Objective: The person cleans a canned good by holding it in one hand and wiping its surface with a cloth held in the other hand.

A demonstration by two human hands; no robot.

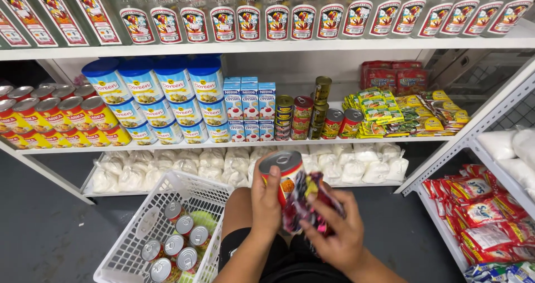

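Ahead of your fingers stands the white shelf unit (290,143), the largest thing in view: clear bottles (278,10) line its top board, and the middle board carries red tins at far left, blue tubs (161,93), small blue-and-white cartons (249,107), stacked tins and yellow-green packets (390,113). White bags (234,163) fill the lowest board, just beyond your knuckles. Off to the right of your right hand, a second rack (479,149) holds red sachets (479,216).

Below and left of your left hand sits a white basket (134,233) on the dark floor, with several silver-topped cans (178,244) lying inside it.

Your left hand (266,196) has its fingers clenched around a can (284,174) with a silver top and red-orange label, held upright over your knee. Your right hand (334,233) grips a dark pink-patterned cloth (306,199), pressed against the can's side. Both hands are close together, above your lap, right of the basket.
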